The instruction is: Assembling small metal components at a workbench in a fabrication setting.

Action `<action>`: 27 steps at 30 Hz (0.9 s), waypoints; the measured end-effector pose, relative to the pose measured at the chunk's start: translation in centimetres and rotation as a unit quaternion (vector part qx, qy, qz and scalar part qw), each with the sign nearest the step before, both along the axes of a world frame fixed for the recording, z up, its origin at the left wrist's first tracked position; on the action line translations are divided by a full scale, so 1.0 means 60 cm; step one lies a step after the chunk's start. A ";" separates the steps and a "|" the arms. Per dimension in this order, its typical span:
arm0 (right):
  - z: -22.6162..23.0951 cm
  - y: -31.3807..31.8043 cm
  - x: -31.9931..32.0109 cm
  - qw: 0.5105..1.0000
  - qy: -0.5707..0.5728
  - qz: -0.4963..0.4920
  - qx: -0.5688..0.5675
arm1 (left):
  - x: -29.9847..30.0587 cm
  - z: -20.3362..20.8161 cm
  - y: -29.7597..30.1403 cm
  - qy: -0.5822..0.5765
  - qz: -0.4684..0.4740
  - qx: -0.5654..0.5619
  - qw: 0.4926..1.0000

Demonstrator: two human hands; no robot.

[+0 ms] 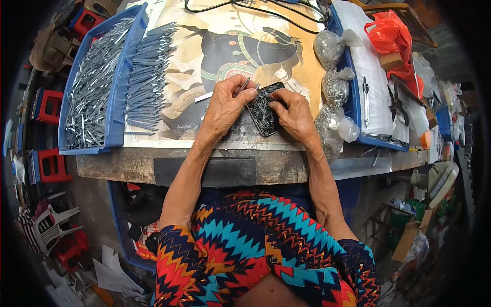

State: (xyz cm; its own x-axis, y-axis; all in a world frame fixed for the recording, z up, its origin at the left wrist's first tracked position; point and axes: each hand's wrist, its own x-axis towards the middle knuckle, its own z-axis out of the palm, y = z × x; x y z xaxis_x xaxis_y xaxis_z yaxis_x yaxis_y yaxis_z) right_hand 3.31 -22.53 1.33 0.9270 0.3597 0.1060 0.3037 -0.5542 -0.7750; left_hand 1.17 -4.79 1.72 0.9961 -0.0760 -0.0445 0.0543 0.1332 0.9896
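Observation:
My left hand [227, 102] pinches a thin grey metal piece [246, 82] between thumb and fingers, just beside a small black tray [269, 134]. Short dark metal pins [263, 115] fill that tray in a loose heap. Over its right edge, my right hand [295, 113] has thumb and forefinger pressed together at the pins; whatever they grip is too small to make out. Left of my hands, many slim metal pieces [148, 77] lie in an overlapping row on the horse-printed sheet [189, 123]. A short white strip [203, 97] touches the sheet near my left wrist.
A blue bin [118, 102] heaped with metal pieces stands at the left. Knotted clear bags [330, 48] of small parts line the right, beside a blue tray [381, 142] holding pliers [397, 105]. Black cable [215, 8] crosses the far side. The worn table edge [281, 171] is nearest me.

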 end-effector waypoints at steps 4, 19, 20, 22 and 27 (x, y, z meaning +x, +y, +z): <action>0.001 -0.001 0.000 1.000 -0.007 -0.005 -0.001 | -0.001 -0.003 0.002 0.001 0.003 0.010 1.000; 0.012 -0.008 0.007 0.979 0.151 -0.009 0.137 | 0.005 -0.010 0.007 0.008 -0.024 0.023 0.999; 0.013 -0.008 0.007 0.980 0.145 -0.011 0.139 | 0.005 -0.010 0.006 0.006 -0.023 0.018 1.000; 0.013 -0.008 0.007 0.980 0.140 -0.013 0.140 | 0.004 -0.008 0.006 0.003 -0.022 0.014 1.000; 0.018 -0.006 0.005 0.980 0.140 -0.033 0.135 | 0.003 -0.008 0.007 0.000 -0.023 0.020 1.000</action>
State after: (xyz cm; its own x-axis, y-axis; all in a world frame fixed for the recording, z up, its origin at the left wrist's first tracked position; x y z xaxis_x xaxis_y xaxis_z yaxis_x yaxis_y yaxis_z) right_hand 3.63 -22.89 2.39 0.9538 0.2916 -0.0727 0.0287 -0.3289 -0.9439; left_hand 1.36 -4.36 1.24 0.9916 -0.1197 -0.0485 0.0596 0.0912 0.9940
